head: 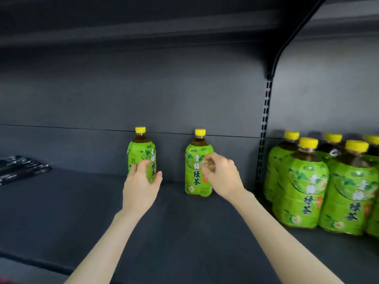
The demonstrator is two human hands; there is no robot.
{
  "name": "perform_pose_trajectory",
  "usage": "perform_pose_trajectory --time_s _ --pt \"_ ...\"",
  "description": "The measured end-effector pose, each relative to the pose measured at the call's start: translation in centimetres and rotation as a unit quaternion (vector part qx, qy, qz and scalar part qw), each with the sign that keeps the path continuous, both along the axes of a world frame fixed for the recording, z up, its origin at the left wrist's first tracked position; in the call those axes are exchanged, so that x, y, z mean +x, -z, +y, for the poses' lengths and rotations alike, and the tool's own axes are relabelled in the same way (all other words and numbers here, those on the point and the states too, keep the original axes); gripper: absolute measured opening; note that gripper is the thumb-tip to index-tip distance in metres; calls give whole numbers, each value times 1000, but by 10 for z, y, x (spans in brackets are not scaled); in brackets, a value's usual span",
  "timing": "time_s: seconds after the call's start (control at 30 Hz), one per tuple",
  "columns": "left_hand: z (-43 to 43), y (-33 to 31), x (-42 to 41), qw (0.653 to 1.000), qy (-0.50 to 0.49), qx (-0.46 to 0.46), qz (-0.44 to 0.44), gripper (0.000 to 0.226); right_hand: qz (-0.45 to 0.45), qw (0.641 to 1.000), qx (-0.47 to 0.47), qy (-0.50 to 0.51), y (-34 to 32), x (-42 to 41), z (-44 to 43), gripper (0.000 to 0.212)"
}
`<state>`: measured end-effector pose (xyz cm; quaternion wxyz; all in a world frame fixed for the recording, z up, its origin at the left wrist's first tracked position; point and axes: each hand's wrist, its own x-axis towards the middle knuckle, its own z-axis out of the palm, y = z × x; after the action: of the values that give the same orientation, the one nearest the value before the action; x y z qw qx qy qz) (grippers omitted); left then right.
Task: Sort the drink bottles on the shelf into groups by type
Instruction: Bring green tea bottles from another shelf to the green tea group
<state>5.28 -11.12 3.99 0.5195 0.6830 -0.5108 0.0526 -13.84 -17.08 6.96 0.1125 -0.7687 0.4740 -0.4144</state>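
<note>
Two green tea bottles with yellow caps stand upright at the back of the dark shelf [184, 232]. My left hand [141, 185] grips the lower body of the left bottle [142, 152], fingers and thumb curled round it. My right hand [222, 175] is in front of the right bottle [198, 171], fingers loosely curled at its label; whether they touch or hold it is unclear. Several more bottles of the same green tea [307, 181] stand grouped in the shelf bay to the right.
A slotted upright post [264, 124] divides the two shelf bays. A pile of dark shiny packets [20, 167] lies at the far left. Another shelf board [143, 33] hangs overhead.
</note>
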Motion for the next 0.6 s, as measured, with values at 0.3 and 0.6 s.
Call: perform_pose_trajectory --time_s 0.3,0.6 --pt "-84 0 73 998 -36 17 49 99 -52 991 -14 119 12 45 -56 76" --pt "-100 7 107 989 96 21 106 96 -193 970 89 114 19 66 -57 97"
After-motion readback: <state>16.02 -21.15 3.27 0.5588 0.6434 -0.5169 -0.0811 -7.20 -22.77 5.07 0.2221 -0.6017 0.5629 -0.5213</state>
